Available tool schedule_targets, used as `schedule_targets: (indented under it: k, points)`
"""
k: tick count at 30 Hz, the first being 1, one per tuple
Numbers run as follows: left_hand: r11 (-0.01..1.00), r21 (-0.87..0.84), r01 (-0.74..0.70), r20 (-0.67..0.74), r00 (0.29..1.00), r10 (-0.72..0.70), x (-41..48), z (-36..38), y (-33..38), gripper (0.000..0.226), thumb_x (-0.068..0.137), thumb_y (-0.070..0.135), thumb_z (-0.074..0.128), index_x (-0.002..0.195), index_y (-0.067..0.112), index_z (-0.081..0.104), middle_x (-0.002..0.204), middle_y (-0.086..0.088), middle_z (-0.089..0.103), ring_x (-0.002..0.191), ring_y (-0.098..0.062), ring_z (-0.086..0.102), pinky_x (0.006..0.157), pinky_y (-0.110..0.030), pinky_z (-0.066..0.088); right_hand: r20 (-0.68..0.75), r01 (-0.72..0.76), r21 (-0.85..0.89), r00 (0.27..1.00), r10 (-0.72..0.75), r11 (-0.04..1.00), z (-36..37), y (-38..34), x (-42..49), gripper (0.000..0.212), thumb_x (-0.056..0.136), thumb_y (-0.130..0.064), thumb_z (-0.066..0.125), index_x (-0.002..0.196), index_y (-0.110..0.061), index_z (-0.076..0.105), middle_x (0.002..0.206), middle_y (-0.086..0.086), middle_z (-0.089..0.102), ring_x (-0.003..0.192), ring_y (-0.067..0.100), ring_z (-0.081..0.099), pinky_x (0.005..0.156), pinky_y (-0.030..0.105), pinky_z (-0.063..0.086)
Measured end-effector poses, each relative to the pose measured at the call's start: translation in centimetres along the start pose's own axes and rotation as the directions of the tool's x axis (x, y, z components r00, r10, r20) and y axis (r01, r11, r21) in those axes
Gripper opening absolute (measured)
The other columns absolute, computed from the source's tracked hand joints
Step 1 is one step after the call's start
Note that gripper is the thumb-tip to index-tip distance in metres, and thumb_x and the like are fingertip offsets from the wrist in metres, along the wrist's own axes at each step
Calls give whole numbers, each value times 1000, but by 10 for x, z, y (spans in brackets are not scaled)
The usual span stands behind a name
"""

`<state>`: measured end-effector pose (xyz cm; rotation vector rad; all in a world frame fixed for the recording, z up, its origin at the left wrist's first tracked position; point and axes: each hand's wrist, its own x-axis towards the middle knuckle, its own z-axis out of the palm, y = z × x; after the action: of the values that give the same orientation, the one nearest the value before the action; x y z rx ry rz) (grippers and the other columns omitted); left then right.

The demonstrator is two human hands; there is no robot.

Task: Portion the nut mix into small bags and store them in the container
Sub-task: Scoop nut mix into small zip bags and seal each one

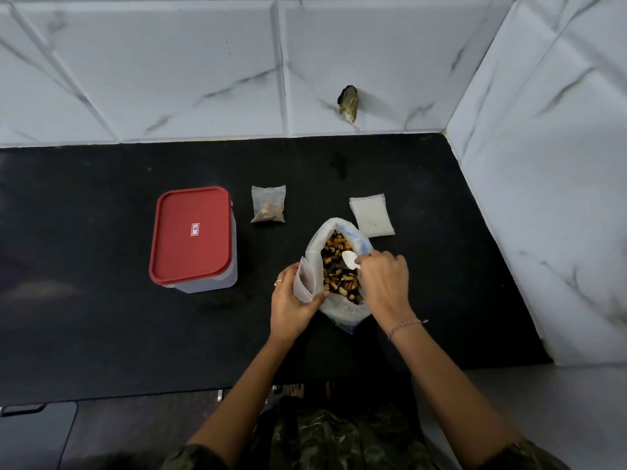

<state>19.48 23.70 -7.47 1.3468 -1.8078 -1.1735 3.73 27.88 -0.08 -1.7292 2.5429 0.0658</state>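
A large clear bag of nut mix (pixel 339 266) stands open on the black counter (pixel 101 334). My right hand (pixel 385 283) holds a small white spoon (pixel 349 259) over the nuts inside the bag's mouth. My left hand (pixel 291 300) grips a small clear bag (pixel 305 279) upright against the big bag's left side. A filled small bag (pixel 268 204) lies behind, to the left. The container (pixel 195 239), with its red lid on, stands at the left.
A stack of empty small bags (pixel 372 215) lies right of the nut bag. White marble-pattern wall tiles close off the back and the right side. A dark fixture (pixel 349 102) sticks out of the back wall. The counter's front edge runs just below my forearms.
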Motion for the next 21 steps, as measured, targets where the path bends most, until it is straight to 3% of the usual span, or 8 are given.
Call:
schedule_targets:
  k: [4,9,11,14,18,21]
  points:
    - [999,-19,35,0,999,-35,-2,2,-1,40,70,28,84,92,19,53,92,6,58,85,-8,55,70,-7,42,22,82,-75,997,-81,994,-1,-5,4,21,89,-17,59,110,-12,62,107,6,59,97,18,52,79,29,42]
    - [987,-150,63,14,998,-62,-3,2,-1,39,72,23,83,97,33,54,99,10,64,91,2,61,75,-11,48,69,83,62,994,-87,995,2,-9,5,20,91,-13,57,110,-10,61,109,7,59,100,19,53,84,28,48]
    - [980,-185,72,14,997,-71,-2,2,-2,37,72,23,83,100,25,58,100,8,66,93,0,62,78,-12,49,74,59,182,995,-73,981,4,-8,4,20,91,-6,54,108,-6,64,107,12,61,100,24,56,85,32,48]
    - [973,-222,65,16,998,-63,0,5,-5,37,72,24,83,99,14,61,96,4,67,91,-10,65,81,-29,55,84,6,367,996,-40,930,5,-6,1,23,89,3,47,102,2,65,104,18,63,101,33,57,87,38,43]
    - [964,-264,33,17,999,-29,0,7,-1,44,68,40,78,99,12,62,94,1,68,91,-14,66,82,-36,56,69,4,440,997,-39,898,9,-11,0,21,87,6,47,100,5,64,102,22,63,99,37,57,87,42,44]
    - [964,-264,22,13,1000,-19,1,9,-1,39,70,33,76,98,11,62,93,2,67,90,-14,66,82,-38,56,78,29,432,995,-69,902,11,-12,1,20,87,6,47,100,8,63,102,25,62,99,39,56,87,45,44]
